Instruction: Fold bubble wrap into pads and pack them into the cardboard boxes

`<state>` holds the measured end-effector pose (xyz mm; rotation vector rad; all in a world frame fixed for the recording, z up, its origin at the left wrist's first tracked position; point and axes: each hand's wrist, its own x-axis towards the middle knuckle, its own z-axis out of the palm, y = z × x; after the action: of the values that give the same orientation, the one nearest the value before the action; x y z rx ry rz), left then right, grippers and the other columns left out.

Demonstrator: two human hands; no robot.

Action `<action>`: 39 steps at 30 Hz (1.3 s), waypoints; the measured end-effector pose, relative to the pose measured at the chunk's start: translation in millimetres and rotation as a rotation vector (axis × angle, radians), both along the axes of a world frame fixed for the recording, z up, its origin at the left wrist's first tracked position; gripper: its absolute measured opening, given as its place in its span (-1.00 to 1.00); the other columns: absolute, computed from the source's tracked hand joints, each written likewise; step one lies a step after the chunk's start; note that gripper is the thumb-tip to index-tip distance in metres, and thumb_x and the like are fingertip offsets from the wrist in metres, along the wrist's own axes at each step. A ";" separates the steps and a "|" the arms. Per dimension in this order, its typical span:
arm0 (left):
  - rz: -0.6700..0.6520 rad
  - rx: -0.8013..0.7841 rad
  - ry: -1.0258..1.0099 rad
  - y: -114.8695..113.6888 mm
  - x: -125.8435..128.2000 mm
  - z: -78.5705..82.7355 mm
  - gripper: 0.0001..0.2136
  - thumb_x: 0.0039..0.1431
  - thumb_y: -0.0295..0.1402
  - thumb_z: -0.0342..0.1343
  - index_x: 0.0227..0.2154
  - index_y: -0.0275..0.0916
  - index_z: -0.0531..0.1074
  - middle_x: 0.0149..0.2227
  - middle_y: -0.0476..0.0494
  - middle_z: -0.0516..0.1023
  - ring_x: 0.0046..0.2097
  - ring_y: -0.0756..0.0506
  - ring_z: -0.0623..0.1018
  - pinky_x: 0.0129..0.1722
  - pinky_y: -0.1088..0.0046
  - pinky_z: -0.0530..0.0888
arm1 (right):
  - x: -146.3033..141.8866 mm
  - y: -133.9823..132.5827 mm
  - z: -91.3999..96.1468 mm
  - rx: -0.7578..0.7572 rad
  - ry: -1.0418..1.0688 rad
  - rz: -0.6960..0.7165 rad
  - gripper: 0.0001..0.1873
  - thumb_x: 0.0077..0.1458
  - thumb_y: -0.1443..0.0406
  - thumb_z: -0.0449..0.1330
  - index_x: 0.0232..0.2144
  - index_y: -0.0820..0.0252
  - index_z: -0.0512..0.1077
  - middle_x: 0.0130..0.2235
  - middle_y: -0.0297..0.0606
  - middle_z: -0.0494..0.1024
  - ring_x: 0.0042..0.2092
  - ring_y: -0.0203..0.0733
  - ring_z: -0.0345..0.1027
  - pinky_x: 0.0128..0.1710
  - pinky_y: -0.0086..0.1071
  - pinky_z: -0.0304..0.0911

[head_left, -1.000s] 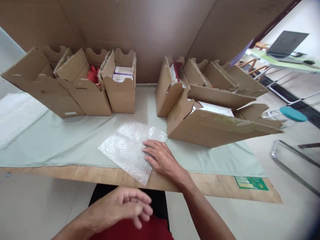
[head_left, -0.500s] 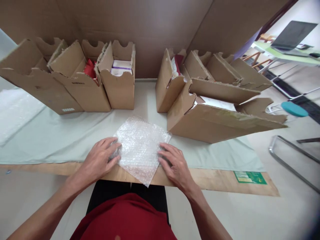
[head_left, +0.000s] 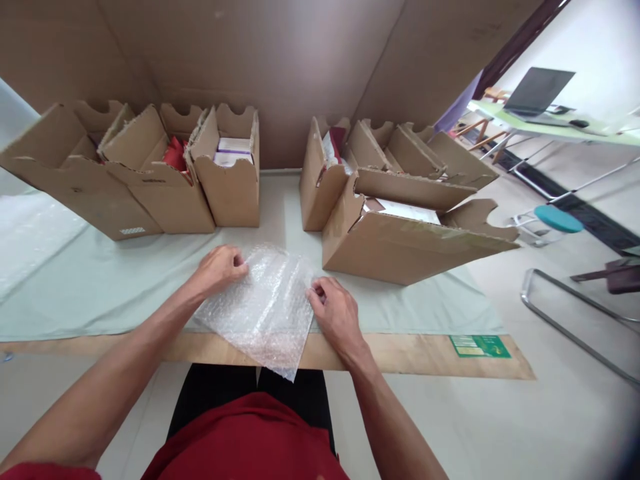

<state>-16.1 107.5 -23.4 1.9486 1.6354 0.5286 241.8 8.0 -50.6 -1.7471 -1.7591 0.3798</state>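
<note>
A sheet of clear bubble wrap point(head_left: 265, 310) lies on the pale green cloth point(head_left: 400, 310), its near corner hanging past the wooden table edge. My left hand point(head_left: 223, 268) pinches the sheet along its upper left side, fingers curled inward. At the opposite side, my right hand point(head_left: 334, 307) has thumb and forefinger closed on the right corner. The sheet looks slightly raised and creased between both hands.
Cardboard file boxes stand behind, including one with white-and-purple packs point(head_left: 234, 152), one with red packets point(head_left: 175, 155) and a long box point(head_left: 395, 243) on the right. More bubble wrap point(head_left: 35, 237) lies far left. A laptop point(head_left: 537, 97) and teal stool point(head_left: 557, 219) are off to the right.
Both hands went from resting with loose fingers at the sheet's sides to pinching it. My left hand moved up and away from me, and the sheet shifted and creased. The view turned slightly.
</note>
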 end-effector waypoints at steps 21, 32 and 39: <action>-0.206 -0.024 -0.453 -112.2 -74.3 -5.7 -0.88 0.14 -0.23 0.30 -0.47 -0.07 0.52 -0.10 -0.25 0.70 0.27 -0.40 0.45 0.26 -0.05 0.35 | 12.4 -65.1 20.3 0.058 0.258 0.369 -0.73 0.19 0.46 0.07 -0.21 0.06 0.50 -0.26 -0.28 0.65 -0.22 -0.11 0.52 -0.20 -0.21 0.41; -0.056 0.031 -0.337 -114.2 -56.0 -0.9 -0.80 0.20 -0.12 0.21 -0.44 -0.06 0.63 -0.17 -0.16 0.68 0.02 -0.30 0.58 0.07 0.17 0.45 | -0.5 -54.4 19.7 -0.086 0.225 0.218 -0.66 0.30 0.22 0.15 -0.53 0.09 0.23 -0.51 -0.40 0.34 -0.46 -0.25 0.23 -0.43 -0.36 0.16; 0.053 0.294 0.056 -106.1 -45.6 -21.7 -0.68 0.20 -0.10 0.13 -0.59 -0.13 0.39 -0.38 -0.14 0.56 -0.26 -0.20 0.47 -0.20 0.23 0.39 | -8.9 -46.9 0.0 0.022 -0.030 0.088 -0.72 0.34 0.25 0.12 -0.46 0.11 0.29 -0.36 -0.33 0.45 -0.40 -0.26 0.28 -0.36 -0.37 0.15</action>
<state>-61.8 1.4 -45.1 2.1492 1.7282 0.7800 232.8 -38.9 -50.6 -1.6724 -1.8588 0.3721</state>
